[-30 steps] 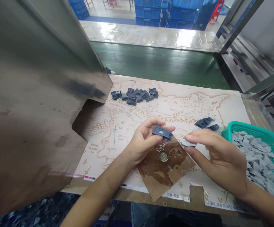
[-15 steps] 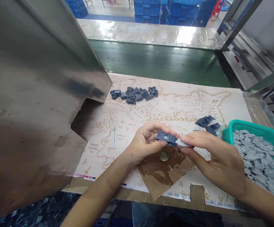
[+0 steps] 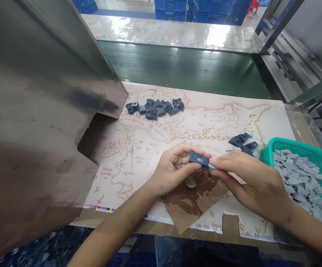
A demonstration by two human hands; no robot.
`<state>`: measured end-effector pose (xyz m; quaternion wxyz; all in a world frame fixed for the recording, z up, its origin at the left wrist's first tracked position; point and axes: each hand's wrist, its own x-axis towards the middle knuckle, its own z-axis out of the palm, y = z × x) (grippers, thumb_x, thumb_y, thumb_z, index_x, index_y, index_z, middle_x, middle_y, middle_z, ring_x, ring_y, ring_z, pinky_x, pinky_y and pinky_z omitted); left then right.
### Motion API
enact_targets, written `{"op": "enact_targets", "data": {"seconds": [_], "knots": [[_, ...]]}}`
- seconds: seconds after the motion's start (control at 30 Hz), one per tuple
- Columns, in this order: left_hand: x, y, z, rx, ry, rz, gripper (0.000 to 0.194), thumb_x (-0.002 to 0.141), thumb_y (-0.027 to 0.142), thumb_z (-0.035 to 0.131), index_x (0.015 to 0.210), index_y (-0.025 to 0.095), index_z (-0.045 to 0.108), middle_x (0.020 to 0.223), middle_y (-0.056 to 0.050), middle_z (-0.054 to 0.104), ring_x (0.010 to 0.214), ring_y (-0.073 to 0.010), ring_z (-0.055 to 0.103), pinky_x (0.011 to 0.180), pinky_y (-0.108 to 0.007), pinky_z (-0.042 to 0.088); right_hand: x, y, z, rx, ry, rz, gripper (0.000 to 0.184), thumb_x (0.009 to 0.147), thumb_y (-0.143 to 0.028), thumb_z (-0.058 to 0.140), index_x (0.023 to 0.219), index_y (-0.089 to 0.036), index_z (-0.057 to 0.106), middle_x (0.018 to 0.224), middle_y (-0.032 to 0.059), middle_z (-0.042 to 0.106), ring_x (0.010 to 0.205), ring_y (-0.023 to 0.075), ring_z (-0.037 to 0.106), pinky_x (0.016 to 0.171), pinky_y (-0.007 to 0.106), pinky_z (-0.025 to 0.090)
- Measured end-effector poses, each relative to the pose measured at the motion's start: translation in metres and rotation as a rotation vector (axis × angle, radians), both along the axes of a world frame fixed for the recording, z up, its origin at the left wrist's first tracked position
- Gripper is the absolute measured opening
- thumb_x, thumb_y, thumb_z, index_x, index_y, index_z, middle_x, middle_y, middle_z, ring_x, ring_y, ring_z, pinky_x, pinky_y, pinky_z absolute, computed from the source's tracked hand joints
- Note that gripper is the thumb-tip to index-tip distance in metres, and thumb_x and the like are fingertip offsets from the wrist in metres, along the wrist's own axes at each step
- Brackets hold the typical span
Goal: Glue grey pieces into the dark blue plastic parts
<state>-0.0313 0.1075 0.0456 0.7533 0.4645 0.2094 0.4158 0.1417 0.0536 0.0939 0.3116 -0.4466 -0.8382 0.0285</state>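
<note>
Dark blue part (image 3: 198, 158) gripped at left, grey piece (image 3: 212, 167) at its right end

We find the dark blue part between thumb and fingers of the left hand (image 3: 172, 168), its recessed face up. The right hand (image 3: 252, 181) pinches the grey piece at that part's near-right end. Fingertips cover the joint, so we cannot tell whether the piece enters or only meets it.

In our judgement, the left hold should be firm and motionless, with the right hand bringing the grey piece in line before adding pressure. A tilted push could jam or mark it; we advise turning the joint into view to check.

Just below the grip, a round cap (image 3: 191, 181) sits on a stained brown sheet (image 3: 187, 213); we would keep both pieces off its wet-looking patches. Right of the grip stands a green basket (image 3: 298, 142) of grey pieces (image 3: 302, 174). Beyond the grip, leftward, lies a dark pile (image 3: 157, 108).
</note>
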Motion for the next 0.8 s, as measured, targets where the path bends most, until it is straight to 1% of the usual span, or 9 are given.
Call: {"op": "enact_targets", "data": {"seconds": [0.13,0.27,0.33,0.4,0.47,0.53,0.67,0.73,0.8], "knots": [[0.003,0.001,-0.004,0.0,0.045,0.014,0.022,0.076,0.029,0.071,0.093,0.017,0.063,0.091,-0.004,0.074,0.082,-0.0135,0.07,0.074,-0.02,0.057,0.0,0.004,-0.004,-0.091,0.087,0.012,0.01,0.088,-0.015,0.054,0.093,-0.019,0.061,0.082,0.0042,0.07,0.076,0.014,0.065,0.069,0.025,0.054],[-0.007,0.02,-0.011,0.125,0.123,-0.023,0.046,0.077,0.046,0.066,0.113,0.019,0.059,0.108,-0.011,0.07,0.099,-0.0206,0.066,0.082,-0.029,0.056,0.003,0.017,0.004,-0.421,0.24,-0.138,0.013,0.085,-0.025,0.055,0.089,-0.019,0.066,0.081,0.0037,0.071,0.07,0.014,0.065,0.061,0.024,0.052],[-0.018,0.037,-0.015,0.204,0.251,0.125,0.053,0.079,0.052,0.06,0.119,0.018,0.055,0.115,-0.013,0.066,0.102,-0.0236,0.064,0.08,-0.034,0.057,0.012,0.037,0.011,-0.604,0.293,-0.261,0.016,0.08,-0.029,0.058,0.088,-0.019,0.068,0.074,0.0032,0.069,0.062,0.0135,0.062,0.054,0.024,0.05],[-0.031,0.056,-0.022,0.294,0.493,0.416,0.047,0.083,0.048,0.054,0.117,0.017,0.056,0.114,-0.014,0.065,0.104,-0.0254,0.062,0.084,-0.039,0.055,0.025,0.072,0.015,-0.692,0.321,-0.393,0.016,0.076,-0.027,0.061,0.087,-0.017,0.068,0.069,0.002,0.067,0.056,0.0118,0.059,0.052,0.023,0.048],[-0.044,0.072,-0.028,0.413,0.788,0.69,0.037,0.085,0.04,0.051,0.113,0.017,0.059,0.113,-0.013,0.064,0.111,-0.0277,0.057,0.095,-0.046,0.048,0.041,0.118,0.014,-0.672,0.324,-0.575,0.016,0.075,-0.02,0.062,0.089,-0.016,0.068,0.069,0.0017,0.066,0.058,0.0103,0.058,0.055,0.022,0.049],[-0.054,0.081,-0.035,0.545,1.03,0.818,0.036,0.085,0.033,0.051,0.116,0.016,0.059,0.121,-0.015,0.059,0.122,-0.0307,0.048,0.106,-0.049,0.037,0.055,0.166,0.008,-0.601,0.284,-0.753,0.016,0.079,-0.016,0.057,0.09,-0.013,0.068,0.073,0.0024,0.066,0.062,0.0089,0.059,0.058,0.02,0.049],[-0.059,0.087,-0.046,0.669,1.273,0.771,0.049,0.083,0.028,0.053,0.13,0.017,0.049,0.144,-0.016,0.04,0.138,-0.0353,0.025,0.11,-0.053,0.027,0.08,0.235,-0.009,-0.486,0.117,-0.87,0.016,0.087,-0.022,0.054,0.087,-0.009,0.064,0.071,0.0026,0.063,0.059,0.0095,0.057,0.058,0.024,0.049],[-0.057,0.087,-0.049,0.655,1.334,0.73,0.049,0.084,0.03,0.053,0.132,0.018,0.048,0.145,-0.016,0.039,0.139,-0.036,0.024,0.109,-0.056,0.026,0.095,0.249,-0.013,-0.432,0.028,-0.884,0.019,0.088,-0.03,0.057,0.085,-0.012,0.063,0.075,0.0008,0.063,0.063,0.01,0.058,0.061,0.026,0.05],[-0.055,0.088,-0.049,0.625,1.36,0.698,0.046,0.086,0.029,0.049,0.13,0.018,0.049,0.14,-0.017,0.046,0.135,-0.0344,0.033,0.109,-0.056,0.025,0.109,0.25,-0.01,-0.36,-0.046,-0.868,0.02,0.085,-0.033,0.06,0.081,-0.013,0.063,0.076,0.0022,0.064,0.064,0.0113,0.059,0.061,0.027,0.049]]}}
